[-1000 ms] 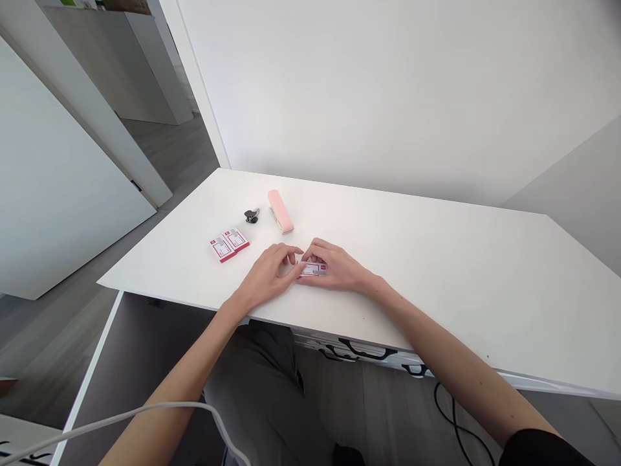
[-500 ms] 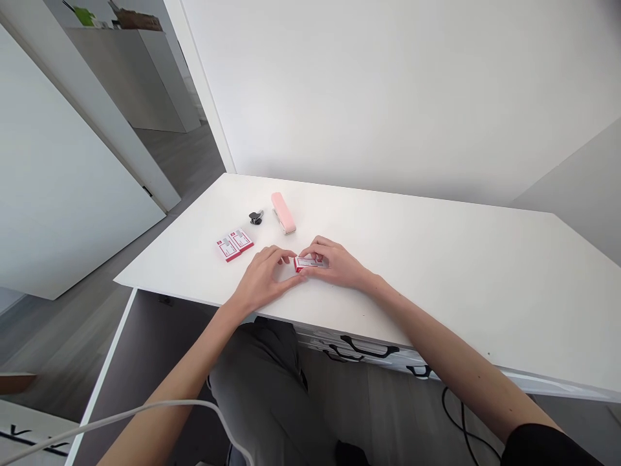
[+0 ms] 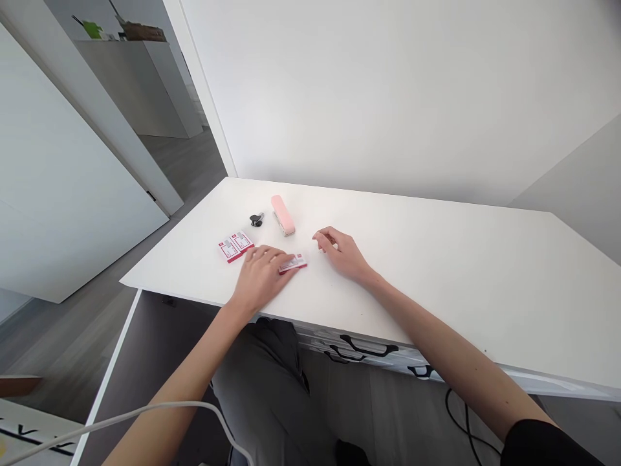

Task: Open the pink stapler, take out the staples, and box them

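My left hand (image 3: 261, 275) is closed on a small red-and-white box (image 3: 295, 262), thumb along its near side and fingers over its left end. The box lies low at the tabletop, its right part showing. To its right, my right hand (image 3: 342, 252) is apart from the box, fingers loosely bent, with nothing visible in them. Two similar red-and-white boxes (image 3: 235, 245) lie side by side just left of my left hand. Beyond my hands are a pink stapler (image 3: 283, 215) and a small black clip-like object (image 3: 257, 220).
The white tabletop (image 3: 436, 278) runs far to the right, against a white wall (image 3: 388, 97). Drawers with black handles (image 3: 369, 347) sit below its front edge. A pale cable (image 3: 160, 405) crosses the lower left. A door (image 3: 63, 175) stands at left.
My right hand has let go of the small box and moved slightly up and right. My left hand has closed on the box, which has shifted left.
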The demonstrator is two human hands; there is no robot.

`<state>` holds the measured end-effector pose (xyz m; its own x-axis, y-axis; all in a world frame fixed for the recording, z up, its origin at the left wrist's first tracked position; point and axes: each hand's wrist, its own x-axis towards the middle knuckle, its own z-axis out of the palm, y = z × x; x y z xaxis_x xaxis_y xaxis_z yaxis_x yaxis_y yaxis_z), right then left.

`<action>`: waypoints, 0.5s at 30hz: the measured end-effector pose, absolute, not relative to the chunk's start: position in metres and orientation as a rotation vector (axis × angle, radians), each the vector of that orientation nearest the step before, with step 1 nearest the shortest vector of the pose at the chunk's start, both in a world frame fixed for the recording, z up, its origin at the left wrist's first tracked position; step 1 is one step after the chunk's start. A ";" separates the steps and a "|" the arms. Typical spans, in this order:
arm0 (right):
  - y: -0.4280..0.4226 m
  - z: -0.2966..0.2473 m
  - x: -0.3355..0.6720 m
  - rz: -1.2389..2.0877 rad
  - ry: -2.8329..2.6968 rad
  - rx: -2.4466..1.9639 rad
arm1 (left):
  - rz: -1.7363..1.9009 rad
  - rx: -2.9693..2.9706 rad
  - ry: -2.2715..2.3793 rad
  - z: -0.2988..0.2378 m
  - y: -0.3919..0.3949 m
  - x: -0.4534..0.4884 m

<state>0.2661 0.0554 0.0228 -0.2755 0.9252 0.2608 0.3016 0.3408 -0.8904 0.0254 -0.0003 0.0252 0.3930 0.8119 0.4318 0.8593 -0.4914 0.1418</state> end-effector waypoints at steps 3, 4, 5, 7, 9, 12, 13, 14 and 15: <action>0.056 0.021 0.265 0.946 -1.788 -1.092 | -0.704 -2.270 -1.641 0.023 0.007 0.014; 0.056 0.020 0.264 0.949 -1.794 -1.089 | -0.706 -2.221 -1.652 0.023 0.011 0.011; 0.056 0.020 0.264 0.951 -1.798 -1.088 | -0.707 -2.190 -1.657 0.023 0.015 0.009; 0.056 0.019 0.264 0.955 -1.805 -1.090 | -0.703 -2.158 -1.670 0.023 0.024 0.009; 0.056 0.019 0.264 0.959 -1.807 -1.093 | -0.696 -2.140 -1.691 0.024 0.036 0.012; 0.056 0.019 0.265 0.967 -1.805 -1.096 | -0.704 -2.080 -1.734 0.022 0.054 0.018; 0.056 0.020 0.265 0.969 -1.805 -1.096 | -0.715 -2.050 -1.749 0.021 0.059 0.019; 0.057 0.020 0.265 0.969 -1.805 -1.095 | -0.729 -2.022 -1.762 0.020 0.063 0.021; 0.057 0.021 0.265 0.970 -1.809 -1.095 | -0.742 -2.004 -1.766 0.020 0.065 0.022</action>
